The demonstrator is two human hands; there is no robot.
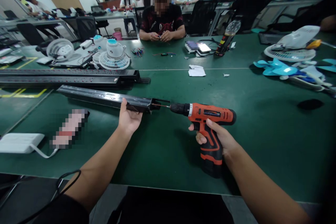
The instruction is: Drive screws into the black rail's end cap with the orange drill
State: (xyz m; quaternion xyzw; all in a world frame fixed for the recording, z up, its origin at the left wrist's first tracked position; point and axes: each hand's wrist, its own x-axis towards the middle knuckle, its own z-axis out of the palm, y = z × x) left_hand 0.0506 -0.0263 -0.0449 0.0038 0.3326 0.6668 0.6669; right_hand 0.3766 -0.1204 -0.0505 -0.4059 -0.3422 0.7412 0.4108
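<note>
In my right hand (210, 134) is an orange and black cordless drill (211, 112), its chuck pointing left. My fingers wrap round its handle, one of them near the trigger. A long thin bit (163, 105) runs from the chuck to the open end of a long black metal rail (105, 95); how far it reaches inside is hidden. My left hand (130, 117) grips that rail from below near its right end, thumb up along the near side. The rail's left part lies toward the other black rails.
More black rails (65, 77) lie behind at left. A phone (69, 127) and white power bank (21, 142) sit near my left arm. Fan parts (114, 59) stand at back left, blue fan blades (278, 68) at right. A bottle (225, 40) and person (161, 14) are opposite.
</note>
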